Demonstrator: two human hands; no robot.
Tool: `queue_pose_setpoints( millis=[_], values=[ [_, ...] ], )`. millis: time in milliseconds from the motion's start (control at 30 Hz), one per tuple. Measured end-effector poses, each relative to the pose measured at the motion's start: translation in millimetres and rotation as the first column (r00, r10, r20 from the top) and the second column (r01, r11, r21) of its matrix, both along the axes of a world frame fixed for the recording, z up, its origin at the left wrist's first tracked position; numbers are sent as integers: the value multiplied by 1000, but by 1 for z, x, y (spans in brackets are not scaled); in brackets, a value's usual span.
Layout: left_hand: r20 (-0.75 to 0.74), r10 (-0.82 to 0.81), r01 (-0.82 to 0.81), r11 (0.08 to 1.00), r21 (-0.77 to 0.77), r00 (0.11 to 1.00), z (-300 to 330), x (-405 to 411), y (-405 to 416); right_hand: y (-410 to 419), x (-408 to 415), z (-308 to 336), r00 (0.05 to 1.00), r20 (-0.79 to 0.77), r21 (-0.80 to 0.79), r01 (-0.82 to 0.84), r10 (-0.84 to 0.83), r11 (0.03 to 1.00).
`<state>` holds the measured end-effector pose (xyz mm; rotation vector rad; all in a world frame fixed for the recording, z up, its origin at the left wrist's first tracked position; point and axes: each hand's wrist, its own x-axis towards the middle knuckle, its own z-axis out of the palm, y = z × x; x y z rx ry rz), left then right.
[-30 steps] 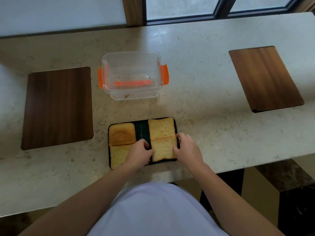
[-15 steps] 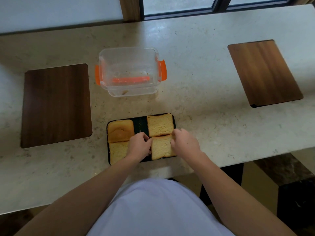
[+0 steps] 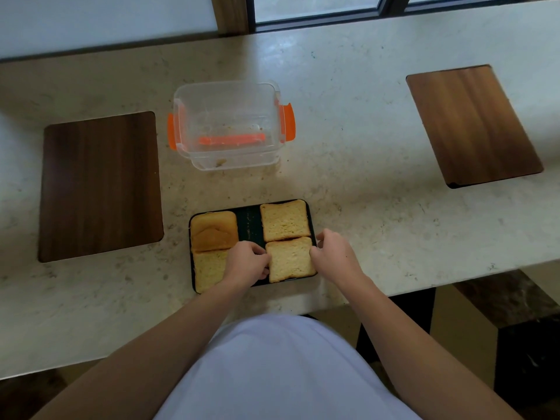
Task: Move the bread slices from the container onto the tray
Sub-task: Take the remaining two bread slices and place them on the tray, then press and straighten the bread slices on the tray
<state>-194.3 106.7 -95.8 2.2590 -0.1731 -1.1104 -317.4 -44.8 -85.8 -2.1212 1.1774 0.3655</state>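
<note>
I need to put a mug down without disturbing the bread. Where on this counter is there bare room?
Bare counter lies between the clear container and the right wooden board, and behind the container toward the window. The near edge is crowded: the tray is full of slices, with the left hand and right hand at the near right slice.

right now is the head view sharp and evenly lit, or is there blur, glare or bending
Head view: soft daylight from the windows at the top edge, no hard glare on the beige stone counter; wide-angle bending curves the counter edges; the clear plastic container with orange clips and the toasted bread slices on the dark rectangular tray look slightly soft, but no motion smear shows.
</note>
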Motion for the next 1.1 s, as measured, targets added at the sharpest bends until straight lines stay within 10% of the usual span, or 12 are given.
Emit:
queue_pose_setpoints(
  millis=[367,667,833,1100],
  values=[
    [-35,57,-58,998,-12,998,1,-3,-11,-4,3,1,1000,-20,50,16,-15,999],
    [292,215,-208,977,-56,932,17,48,68,19,40,13,986,162,82,-55,41,995],
    [195,208,-212,977,1,959,18,69,94,54,92,13,993,118,391,-59,13,919],
    [73,233,-233,972,-13,970,15,83,90,79,124,9,999,-5,447,46,-49,893]
  ],
)
